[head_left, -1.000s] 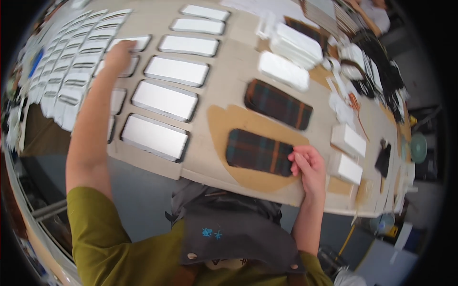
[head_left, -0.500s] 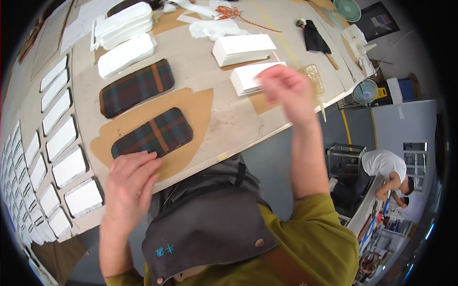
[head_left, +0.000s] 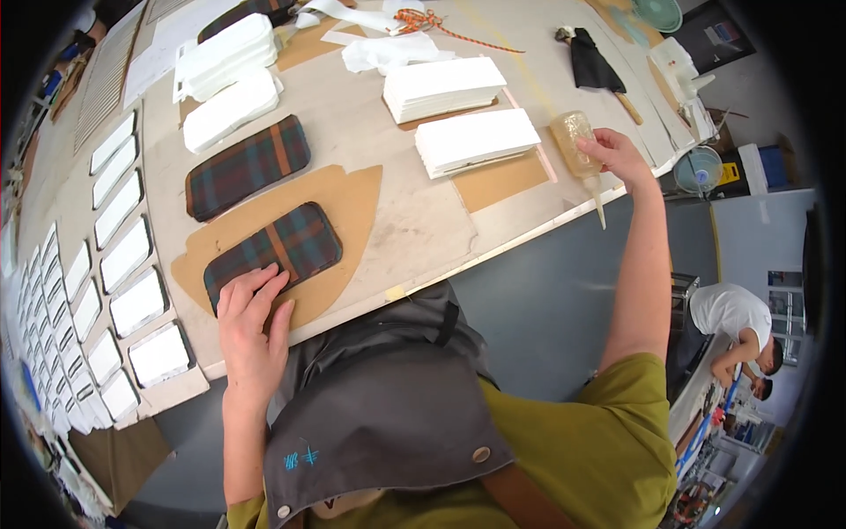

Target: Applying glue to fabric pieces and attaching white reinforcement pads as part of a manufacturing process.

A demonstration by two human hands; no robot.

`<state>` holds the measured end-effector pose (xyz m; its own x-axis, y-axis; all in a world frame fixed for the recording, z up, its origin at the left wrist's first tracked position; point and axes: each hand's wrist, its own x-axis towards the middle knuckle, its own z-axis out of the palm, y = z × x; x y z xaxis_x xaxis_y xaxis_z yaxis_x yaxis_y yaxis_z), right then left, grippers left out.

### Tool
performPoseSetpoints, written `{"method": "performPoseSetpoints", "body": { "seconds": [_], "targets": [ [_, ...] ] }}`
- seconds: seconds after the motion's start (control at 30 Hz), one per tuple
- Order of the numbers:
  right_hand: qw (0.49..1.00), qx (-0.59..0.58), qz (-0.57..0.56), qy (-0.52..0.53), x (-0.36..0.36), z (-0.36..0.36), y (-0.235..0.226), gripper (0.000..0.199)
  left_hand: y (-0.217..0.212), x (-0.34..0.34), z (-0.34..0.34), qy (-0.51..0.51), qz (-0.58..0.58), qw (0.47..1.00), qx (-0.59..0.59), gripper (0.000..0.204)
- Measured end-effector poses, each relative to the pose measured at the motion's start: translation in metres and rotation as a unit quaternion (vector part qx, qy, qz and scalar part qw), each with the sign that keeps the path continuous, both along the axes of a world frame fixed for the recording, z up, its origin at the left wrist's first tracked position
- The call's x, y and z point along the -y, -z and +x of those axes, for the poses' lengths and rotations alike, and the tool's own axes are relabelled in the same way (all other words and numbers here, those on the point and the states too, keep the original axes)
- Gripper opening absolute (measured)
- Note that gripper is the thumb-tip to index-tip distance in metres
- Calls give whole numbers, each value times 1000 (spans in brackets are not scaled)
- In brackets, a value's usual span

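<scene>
My left hand (head_left: pixel 253 322) rests with its fingers spread on the lower left part of a dark plaid fabric panel (head_left: pixel 304 240) with an orange stripe. That panel lies on a brown cardboard sheet (head_left: pixel 357 207) near the table's front edge. A second plaid panel (head_left: pixel 242 167) lies just beyond it. At the right, my right hand (head_left: pixel 617 159) is closed round a translucent, yellowish squeeze bottle (head_left: pixel 575 141), whose thin nozzle points toward me past the table edge.
Two stacks of white rectangular pieces (head_left: pixel 476 141) stand mid-table. White rounded pieces (head_left: pixel 231 110) are piled at the back left. Rows of white panels with dark edges (head_left: pixel 141 304) cover the left. A black-covered brush-like tool (head_left: pixel 595 63) lies back right. Two people (head_left: pixel 731 313) work beyond.
My right hand has moved right from above the white stack and taken hold of the squeeze bottle. My left hand has shifted slightly further onto the near plaid panel.
</scene>
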<state>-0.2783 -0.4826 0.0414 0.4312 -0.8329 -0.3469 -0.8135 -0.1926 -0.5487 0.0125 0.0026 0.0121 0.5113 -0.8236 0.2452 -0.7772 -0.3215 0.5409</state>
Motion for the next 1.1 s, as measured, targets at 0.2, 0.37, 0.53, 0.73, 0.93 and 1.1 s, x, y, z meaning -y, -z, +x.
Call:
{"method": "performPoseSetpoints", "body": {
  "seconds": [0.2,0.37,0.53,0.73,0.93,1.1],
  "targets": [
    [996,-46,-18,-80,-3,7,6,59,8,5,-1,-6,-23,1000,10,30],
    [919,371,102,79,45,-34,28,58,7,6,2,-3,-21,1000,-2,31],
    [624,726,289,-2,-21,13,-51,68,-5,6,9,4,-4,1000,-29,30],
    [665,700,259,-28,-50,99,-36,58,-26,27,21,5,-2,996,-93,30],
    [795,592,93,-92,-62,177,-38,45,-45,118,-7,171,-44,983,-47,41],
    [801,594,29,-72,-54,213,-33,43,-39,193,-35,238,-46,970,28,54]
  ]
}}
